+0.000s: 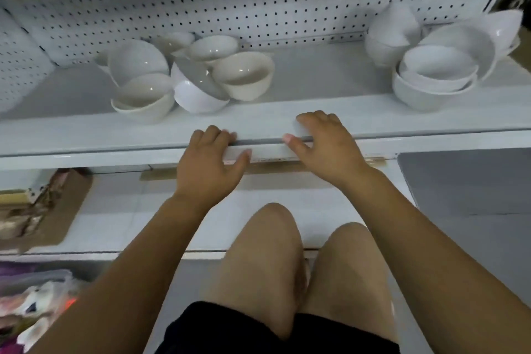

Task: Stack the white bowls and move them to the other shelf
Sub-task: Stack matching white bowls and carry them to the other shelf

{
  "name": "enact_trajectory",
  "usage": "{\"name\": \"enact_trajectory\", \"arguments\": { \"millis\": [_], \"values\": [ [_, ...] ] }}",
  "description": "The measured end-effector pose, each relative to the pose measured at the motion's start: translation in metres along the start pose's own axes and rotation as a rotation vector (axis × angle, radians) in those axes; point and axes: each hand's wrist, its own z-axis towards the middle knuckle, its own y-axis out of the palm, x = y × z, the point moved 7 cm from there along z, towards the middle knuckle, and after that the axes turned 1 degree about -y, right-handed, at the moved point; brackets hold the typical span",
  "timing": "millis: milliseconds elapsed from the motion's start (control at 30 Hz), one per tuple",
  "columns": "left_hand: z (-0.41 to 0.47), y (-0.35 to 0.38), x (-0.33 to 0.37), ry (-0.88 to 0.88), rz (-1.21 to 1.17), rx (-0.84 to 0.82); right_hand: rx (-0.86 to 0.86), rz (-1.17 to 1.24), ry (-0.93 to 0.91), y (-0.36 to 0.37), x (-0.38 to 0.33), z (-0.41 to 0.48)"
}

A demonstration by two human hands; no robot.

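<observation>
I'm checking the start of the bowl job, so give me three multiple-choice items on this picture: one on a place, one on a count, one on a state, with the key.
1. Where do the left hand and right hand rest?
A. on the front edge of the shelf
B. inside a bowl
C. behind the bowls

2. How many separate groups of bowls are on that shelf?
A. one
B. two
C. four

3. How do the left bowls lie?
A. in one neat upright stack
B. jumbled, several tilted
C. all upside down

Key:
1 A: both hands lie on the shelf's front edge and hold no bowl.
2 B: the left bowls and the right bowls sit apart, with bare shelf between them.
3 B: they lean on one another at different angles.
</observation>
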Motion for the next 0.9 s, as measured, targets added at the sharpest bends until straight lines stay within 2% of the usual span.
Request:
{"name": "enact_trajectory", "arguments": {
  "millis": [133,233,333,467,533,667,900],
  "values": [
    [0.004,-0.004,-0.007,-0.029,-0.102,-0.019,-0.028,-0.014,0.069,0.003,-0.004,0.002],
    [-0.001,-0.009,-0.016,-0.045,-0.269,-0.047,-0.055,-0.024,0.099,0.003,-0.011,0.005],
    [-0.004,-0.024,-0.035,-0.171,-0.455,0.02,-0.041,0.026,0.129,0.0,-0.026,0.005],
    [0.0,-0.057,-0.07,-0.274,-0.426,0.262,-0.007,0.151,0.114,-0.007,-0.055,0.017],
    [0.002,-0.065,-0.091,-0.362,-0.385,0.315,0.025,0.181,0.098,-0.01,-0.066,0.026],
    [0.007,-0.069,-0.125,-0.523,-0.361,0.299,0.025,0.169,0.068,-0.009,-0.08,0.047],
    [0.024,-0.062,-0.148,-0.504,-0.425,0.233,0.021,0.186,0.129,0.005,-0.076,0.078]
  ]
}}
